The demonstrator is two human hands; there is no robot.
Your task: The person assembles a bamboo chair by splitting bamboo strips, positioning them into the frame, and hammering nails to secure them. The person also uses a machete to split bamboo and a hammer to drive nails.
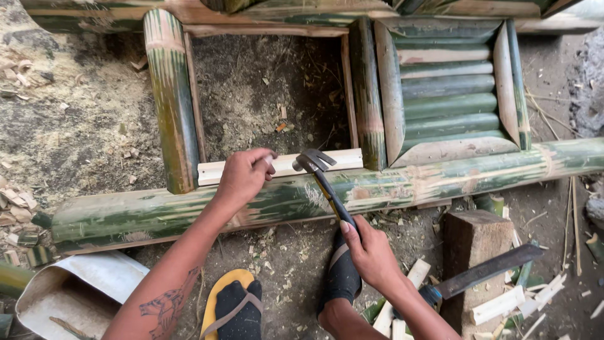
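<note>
The right hand (371, 252) is closed around the handle of a claw hammer (324, 182), whose head sits just above a pale split bamboo strip (283, 165). The left hand (245, 173) rests on that strip with fingers pinched together, probably on a small nail, though it is too small to make out. The strip lies along the top of a long green bamboo pole (302, 198) that forms the near rail of a frame on the ground.

To the right, one bay of the frame is already filled with a panel of green bamboo slats (450, 91) set side by side. The bay directly behind the hands holds only bare soil (264, 88), bordered by an upright bamboo piece (171, 101) on its left and another (367, 94) on its right, so the slatting there looks undone, and the strip seems only now being fixed.

Room for the hammer is fair above the strip; the right upright stands near the hammer head. Close behind the right forearm a machete (484, 269) rests on a wooden block (475, 242), among offcuts (503, 305). The person's feet in sandals (234, 305) sit just below the pole
</note>
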